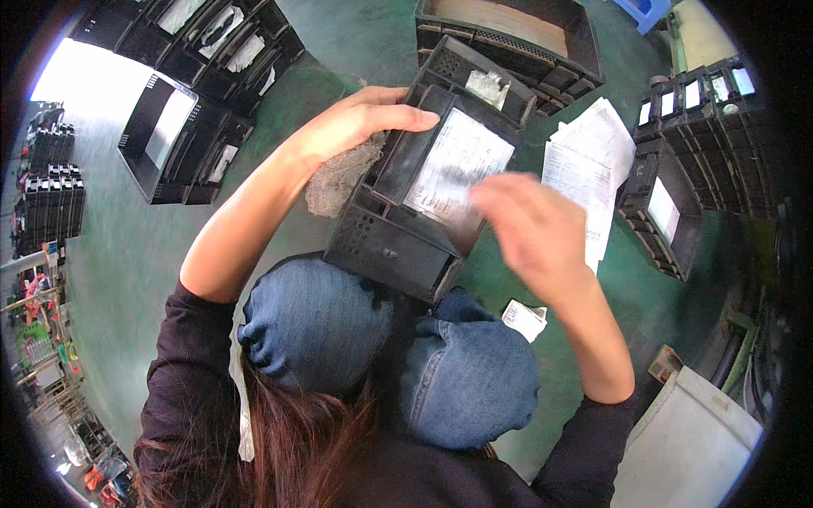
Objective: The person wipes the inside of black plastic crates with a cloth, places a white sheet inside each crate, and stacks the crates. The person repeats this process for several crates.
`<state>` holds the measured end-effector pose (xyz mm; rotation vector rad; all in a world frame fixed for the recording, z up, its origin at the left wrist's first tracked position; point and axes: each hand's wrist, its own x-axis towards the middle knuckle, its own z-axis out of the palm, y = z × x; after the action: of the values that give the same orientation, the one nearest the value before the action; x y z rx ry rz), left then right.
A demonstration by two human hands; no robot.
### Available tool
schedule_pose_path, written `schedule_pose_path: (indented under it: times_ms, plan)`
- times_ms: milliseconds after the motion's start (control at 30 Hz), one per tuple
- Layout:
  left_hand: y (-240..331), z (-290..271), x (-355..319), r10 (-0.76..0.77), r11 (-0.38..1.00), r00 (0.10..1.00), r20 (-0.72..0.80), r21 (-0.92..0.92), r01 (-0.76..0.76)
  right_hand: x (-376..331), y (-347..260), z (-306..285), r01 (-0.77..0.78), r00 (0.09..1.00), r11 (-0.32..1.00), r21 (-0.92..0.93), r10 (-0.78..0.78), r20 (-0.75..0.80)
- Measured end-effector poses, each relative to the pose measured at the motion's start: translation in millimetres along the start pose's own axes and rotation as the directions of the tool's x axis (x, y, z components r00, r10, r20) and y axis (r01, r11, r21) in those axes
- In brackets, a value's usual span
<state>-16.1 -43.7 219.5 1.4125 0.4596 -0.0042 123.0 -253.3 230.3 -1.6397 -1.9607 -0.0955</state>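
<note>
A black plastic crate (391, 244) stands tilted in front of my knees. A white paper label (464, 159) with printing and handwriting lies on its raised middle panel. At the upper left edge of that panel is my left hand (373, 123), its thumb on top and its fingers wrapped over the far side. My right hand (538, 233) is over the label's lower right edge, smeared by motion. Whether its fingertips touch the paper or pinch anything cannot be made out. A torn scrap of white paper (487, 88) sticks to the crate's far part.
Loose printed sheets (584, 173) lie right of the crate on the green floor (127, 296). A small stack of white labels (525, 320) is near my right knee. More black crates (174, 140) stand left, with another crate (665, 216) at right and a wide bin (508, 30) beyond.
</note>
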Motion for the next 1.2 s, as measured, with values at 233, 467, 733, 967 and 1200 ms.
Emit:
schedule_pose_path:
  times_ms: [233, 467, 733, 967, 1200]
  plan:
    - [-1.9, 1.1, 2.2, -0.015, 1.000, 1.000, 0.001, -0.002, 0.015, 0.7, 3.5, -21.9, -0.227, 0.942, 0.962, 0.151, 0.256, -0.217]
    - [8.4, 7.0, -10.4, -0.100, 0.988, 0.980, -0.172, 0.102, 0.118, -80.2, 5.1, -71.4, -0.764, 0.478, 0.550, 0.337, 0.834, -0.277]
    - [8.8, 39.3, -11.6, -0.150, 0.987, 0.884, -0.442, -0.120, 0.108, -311.3, -39.7, 62.6, -0.887, 0.403, 0.226, -0.404, 0.806, -0.434]
    - [16.5, 52.5, 1.4, -0.153, 0.988, 0.857, -0.492, -0.095, 0.122, -322.1, -70.1, 149.8, -0.907, 0.029, 0.087, -0.412, 0.989, 0.145]
    - [10.0, 83.3, 51.8, 0.149, 0.939, 0.988, -0.049, 0.322, -0.126, -152.8, -36.1, 24.8, -0.298, 0.919, 0.954, -0.031, 0.278, -0.279]
